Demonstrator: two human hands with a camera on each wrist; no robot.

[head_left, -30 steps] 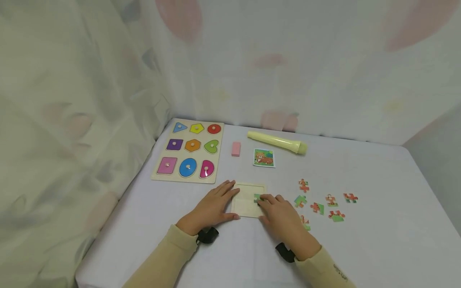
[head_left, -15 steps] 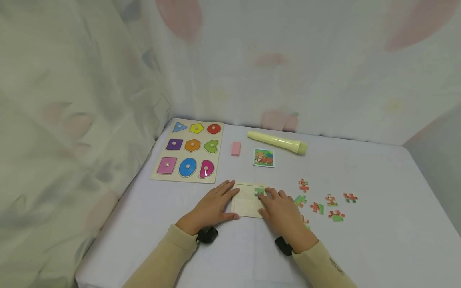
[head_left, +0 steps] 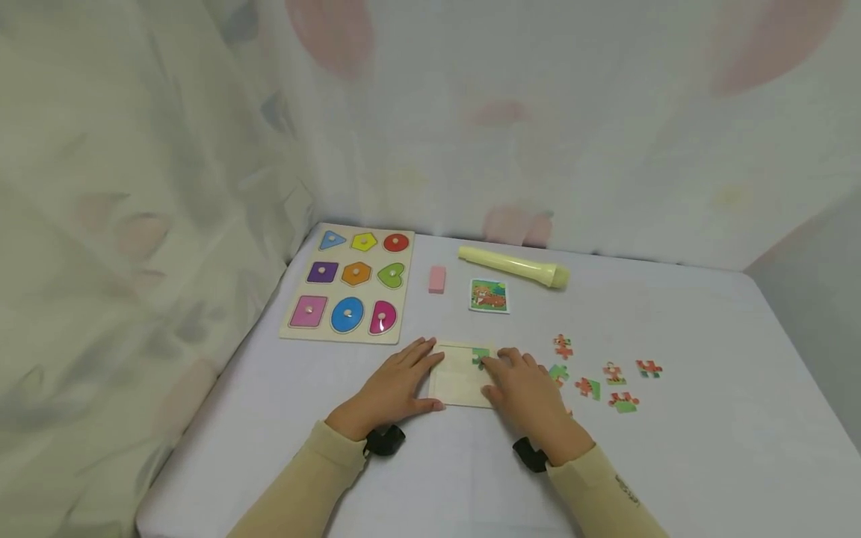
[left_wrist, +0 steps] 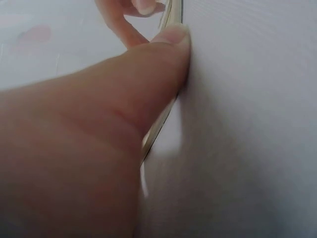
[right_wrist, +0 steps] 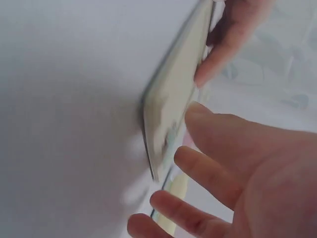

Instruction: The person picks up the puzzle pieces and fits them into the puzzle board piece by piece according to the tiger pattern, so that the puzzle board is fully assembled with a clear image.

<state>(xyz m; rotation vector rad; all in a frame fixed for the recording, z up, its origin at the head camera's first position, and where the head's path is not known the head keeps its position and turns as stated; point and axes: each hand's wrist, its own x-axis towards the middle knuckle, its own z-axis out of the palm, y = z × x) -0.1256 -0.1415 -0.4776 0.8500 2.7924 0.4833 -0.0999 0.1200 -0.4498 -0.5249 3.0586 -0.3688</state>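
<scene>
A shallow pale wooden puzzle tray (head_left: 459,387) lies in front of me, a green jigsaw piece (head_left: 478,353) in its upper right corner. My left hand (head_left: 390,390) rests at the tray's left side, fingers extended, with the thumb (left_wrist: 171,47) against its near edge in the left wrist view. At the tray's right side, my right hand (head_left: 528,396) touches the green piece with its index fingertip. The right wrist view shows the right hand's fingers (right_wrist: 181,210) spread apart beside the tray. Several loose red and green jigsaw pieces (head_left: 589,387) lie to the right, some partly hidden behind that hand.
A tiger picture card (head_left: 489,296), a pink block (head_left: 437,279) and a pale yellow toy microphone (head_left: 514,267) lie beyond the tray. A knobbed shape board (head_left: 339,288) stands at the back left. Patterned curtains (head_left: 417,112) border the white-covered table (head_left: 706,448).
The green piece has moved up from the tray's right side into its upper right corner, my right index finger following. My left hand has stayed at the tray.
</scene>
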